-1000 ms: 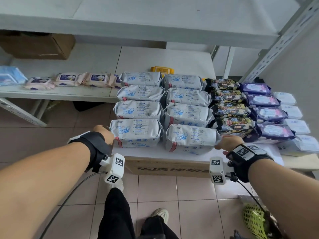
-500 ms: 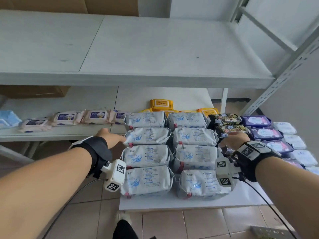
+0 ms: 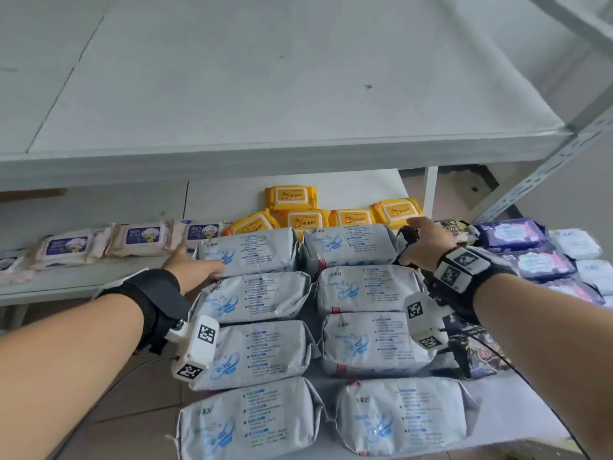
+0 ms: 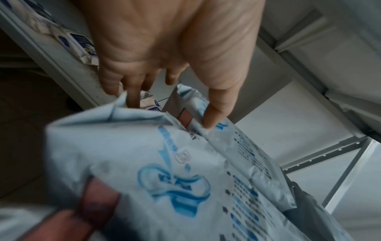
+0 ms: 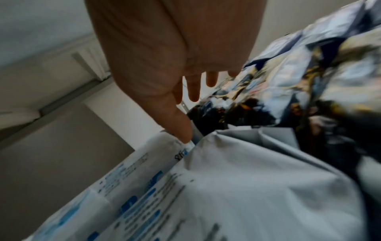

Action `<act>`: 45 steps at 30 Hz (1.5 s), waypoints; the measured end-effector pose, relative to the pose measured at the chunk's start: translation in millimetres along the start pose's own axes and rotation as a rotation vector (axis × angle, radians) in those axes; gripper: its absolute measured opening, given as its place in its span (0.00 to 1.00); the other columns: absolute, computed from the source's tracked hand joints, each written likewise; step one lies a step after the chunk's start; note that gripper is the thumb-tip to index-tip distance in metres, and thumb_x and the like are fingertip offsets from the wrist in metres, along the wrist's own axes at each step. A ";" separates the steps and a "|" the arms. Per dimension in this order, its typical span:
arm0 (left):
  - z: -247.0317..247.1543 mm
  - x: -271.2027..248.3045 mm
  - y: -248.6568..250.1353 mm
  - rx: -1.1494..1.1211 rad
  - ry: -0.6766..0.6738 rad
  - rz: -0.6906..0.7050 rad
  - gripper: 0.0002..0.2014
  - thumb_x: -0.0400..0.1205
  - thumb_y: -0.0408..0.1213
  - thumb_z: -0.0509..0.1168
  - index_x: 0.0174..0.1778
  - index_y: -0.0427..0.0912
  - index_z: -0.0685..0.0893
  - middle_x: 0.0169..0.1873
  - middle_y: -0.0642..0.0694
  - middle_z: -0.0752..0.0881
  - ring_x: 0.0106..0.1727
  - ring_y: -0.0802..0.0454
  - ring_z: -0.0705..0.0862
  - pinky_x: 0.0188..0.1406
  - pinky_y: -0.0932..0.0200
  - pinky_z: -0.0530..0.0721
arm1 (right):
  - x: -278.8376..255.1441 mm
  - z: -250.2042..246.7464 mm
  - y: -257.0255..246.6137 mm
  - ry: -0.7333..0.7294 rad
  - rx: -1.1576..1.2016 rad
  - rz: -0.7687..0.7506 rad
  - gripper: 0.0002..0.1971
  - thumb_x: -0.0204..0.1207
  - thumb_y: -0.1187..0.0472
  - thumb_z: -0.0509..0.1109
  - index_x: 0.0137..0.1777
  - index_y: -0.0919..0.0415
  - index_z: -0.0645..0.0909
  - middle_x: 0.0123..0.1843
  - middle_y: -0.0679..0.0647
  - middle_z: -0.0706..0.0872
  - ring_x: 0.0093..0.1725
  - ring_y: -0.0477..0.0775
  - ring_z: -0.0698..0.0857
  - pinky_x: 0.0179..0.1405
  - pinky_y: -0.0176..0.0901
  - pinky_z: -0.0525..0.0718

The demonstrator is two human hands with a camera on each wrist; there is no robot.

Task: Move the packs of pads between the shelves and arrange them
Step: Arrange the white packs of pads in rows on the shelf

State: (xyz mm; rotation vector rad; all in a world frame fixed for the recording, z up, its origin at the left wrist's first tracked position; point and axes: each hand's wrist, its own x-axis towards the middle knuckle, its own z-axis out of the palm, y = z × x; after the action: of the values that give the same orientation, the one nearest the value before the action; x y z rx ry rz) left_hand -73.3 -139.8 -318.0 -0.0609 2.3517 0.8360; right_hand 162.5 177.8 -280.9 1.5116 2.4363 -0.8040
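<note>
Several grey-blue packs of pads lie in two columns on a low white board (image 3: 517,416). My left hand (image 3: 195,267) reaches to the left end of the far left pack (image 3: 252,254). In the left wrist view its thumb (image 4: 208,125) touches that pack's top and the fingers (image 4: 132,97) point straight down beside its end. My right hand (image 3: 428,240) lies at the right end of the far right pack (image 3: 351,247). There its thumb (image 5: 183,130) touches the pack's edge and the straight fingers (image 5: 193,91) run along a dark patterned pack (image 5: 268,101).
A wide white upper shelf (image 3: 298,94) hangs over the far packs. Yellow wipes packs (image 3: 292,197) lie behind them, and pink baby wipes (image 3: 139,237) sit on the lower shelf to the left. Dark packs (image 3: 477,353), purple packs (image 3: 510,232) and white packs (image 3: 577,242) fill the right. A perforated steel brace (image 3: 544,174) rises at right.
Both hands have moved forward along the outer sides of the two columns, from the nearest row to the farthest. The view has tilted up and come closer.
</note>
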 end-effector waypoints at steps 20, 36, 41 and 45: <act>-18.7 30.9 41.0 0.434 -0.220 0.051 0.46 0.60 0.40 0.84 0.73 0.39 0.70 0.68 0.44 0.79 0.68 0.44 0.77 0.70 0.50 0.75 | 47.5 5.7 -39.4 -0.301 -0.230 -0.297 0.41 0.55 0.65 0.82 0.70 0.54 0.71 0.57 0.53 0.81 0.54 0.56 0.81 0.51 0.49 0.84; -31.6 58.2 39.2 -0.153 -0.525 -0.058 0.38 0.56 0.32 0.79 0.66 0.36 0.81 0.60 0.37 0.86 0.64 0.41 0.83 0.73 0.41 0.74 | 50.8 21.5 -64.7 -0.515 0.754 0.052 0.20 0.57 0.68 0.78 0.52 0.62 0.85 0.45 0.61 0.92 0.44 0.63 0.91 0.35 0.55 0.89; -23.2 60.1 37.1 -0.234 -0.576 -0.053 0.22 0.69 0.23 0.71 0.60 0.35 0.83 0.57 0.35 0.86 0.53 0.43 0.88 0.53 0.45 0.87 | 42.8 22.4 -68.0 -0.513 0.759 0.126 0.15 0.66 0.75 0.75 0.53 0.67 0.85 0.46 0.64 0.92 0.38 0.61 0.92 0.26 0.49 0.88; -24.2 61.4 40.6 -0.268 -0.572 -0.027 0.14 0.74 0.25 0.69 0.56 0.34 0.84 0.48 0.39 0.90 0.47 0.43 0.90 0.54 0.45 0.86 | 35.8 20.4 -76.3 -0.471 0.786 0.156 0.21 0.64 0.73 0.76 0.59 0.68 0.83 0.48 0.64 0.91 0.40 0.62 0.92 0.28 0.50 0.88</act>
State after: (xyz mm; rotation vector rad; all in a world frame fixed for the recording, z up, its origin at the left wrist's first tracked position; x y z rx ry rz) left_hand -145.6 -111.7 -316.8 0.0324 1.6962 0.9974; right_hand 76.3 169.0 -285.4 1.4400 1.6983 -1.9618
